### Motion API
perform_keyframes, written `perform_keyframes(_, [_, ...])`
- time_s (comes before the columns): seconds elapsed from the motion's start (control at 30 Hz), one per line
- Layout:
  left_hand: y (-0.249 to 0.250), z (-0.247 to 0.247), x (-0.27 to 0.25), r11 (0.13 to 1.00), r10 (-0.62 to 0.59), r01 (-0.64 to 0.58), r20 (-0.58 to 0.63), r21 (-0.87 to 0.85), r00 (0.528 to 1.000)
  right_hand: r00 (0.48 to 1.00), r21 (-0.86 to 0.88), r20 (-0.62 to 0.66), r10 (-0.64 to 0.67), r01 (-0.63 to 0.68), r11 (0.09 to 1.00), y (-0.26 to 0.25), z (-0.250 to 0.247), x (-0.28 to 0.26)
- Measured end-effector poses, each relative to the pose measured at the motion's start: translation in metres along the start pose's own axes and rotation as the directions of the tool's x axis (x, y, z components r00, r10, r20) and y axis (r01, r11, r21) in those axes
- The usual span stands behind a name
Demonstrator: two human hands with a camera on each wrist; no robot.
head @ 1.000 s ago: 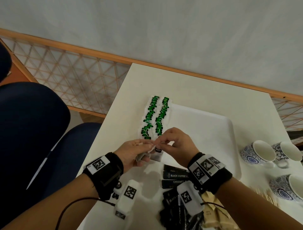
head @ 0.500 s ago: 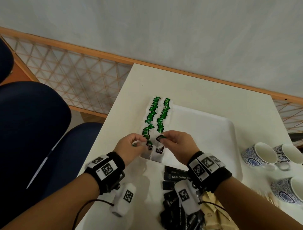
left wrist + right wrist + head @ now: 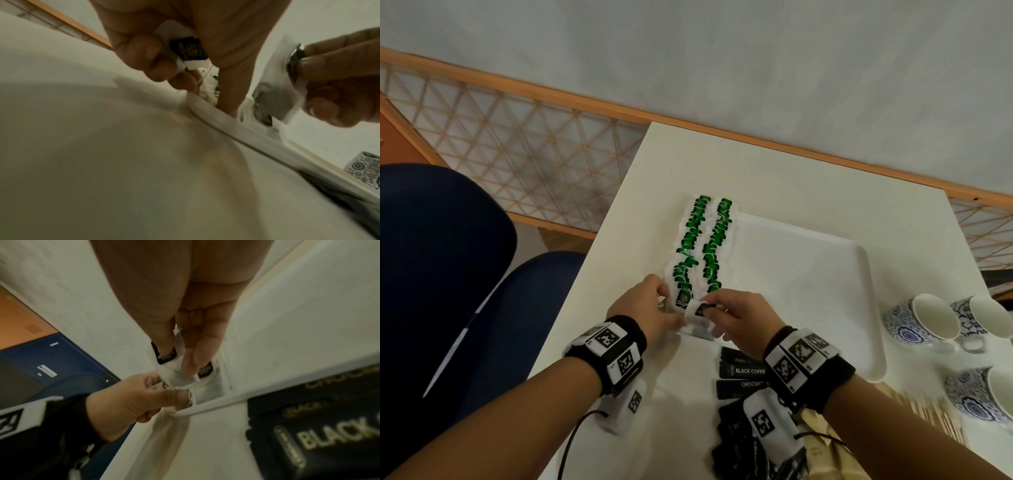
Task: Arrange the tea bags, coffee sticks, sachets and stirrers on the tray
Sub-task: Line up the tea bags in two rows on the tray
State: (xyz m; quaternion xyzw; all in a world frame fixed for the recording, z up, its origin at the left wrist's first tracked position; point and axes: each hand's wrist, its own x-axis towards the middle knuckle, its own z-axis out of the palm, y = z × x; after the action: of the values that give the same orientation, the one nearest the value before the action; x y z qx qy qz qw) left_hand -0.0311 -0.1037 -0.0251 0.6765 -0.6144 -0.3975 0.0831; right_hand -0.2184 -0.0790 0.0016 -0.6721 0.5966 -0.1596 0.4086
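Two rows of tea bags (image 3: pixel 705 240) with green tags lie along the left side of the white tray (image 3: pixel 808 274). At the near end of the rows, my left hand (image 3: pixel 661 298) grips a white tea bag (image 3: pixel 188 49) with a dark tag in curled fingers, one finger pointing down at the tray rim (image 3: pixel 213 112). My right hand (image 3: pixel 709 308) pinches another tea bag (image 3: pixel 699 311) between thumb and finger, just above the tray's near-left corner. In the right wrist view this tea bag (image 3: pixel 170 368) hangs over one lying in the tray.
Black coffee sticks (image 3: pixel 743 371) lie on the table in front of the tray, with beige sachets (image 3: pixel 822 445) under my right forearm. Wooden stirrers (image 3: pixel 935 414) and blue patterned cups (image 3: pixel 924 322) are at the right. A blue chair (image 3: pixel 448 274) stands left of the table.
My hands moved apart from one shared pinch, each taking a tea bag, and went forward and down to the near end of the two rows.
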Motion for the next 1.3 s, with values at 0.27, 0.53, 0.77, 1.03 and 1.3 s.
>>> perform_keyframes(0.27, [-0.009,-0.006,0.003,0.996,0.013,-0.018,-0.051,-0.084,0.999,0.998,-0.126,0.057,0.033,-0.026,0.992,-0.006,0.019,0.022])
perform_keyframes(0.53, [-0.017,-0.007,0.002,0.933,-0.014,-0.012,-0.069,-0.359,0.998,0.993,-0.188,0.044,0.105,-0.095,0.977,-0.014,0.026,0.031])
perform_keyframes(0.77, [-0.007,-0.023,-0.003,0.712,-0.102,0.032,-0.059,-0.702,0.993,0.993,-0.206,0.05,0.11,-0.097,0.974,-0.018,0.032,0.036])
perform_keyframes(1.03, [0.001,-0.028,-0.011,0.641,0.036,-0.05,-0.035,-0.766,0.999,0.99,-0.053,-0.143,-0.001,-0.007,0.999,-0.016,0.009,0.024])
perform_keyframes(1.3, [0.026,-0.017,-0.021,0.685,0.188,-0.087,0.06,-0.723,0.98,0.964,-0.062,-0.168,-0.206,0.198,0.978,-0.021,-0.011,0.006])
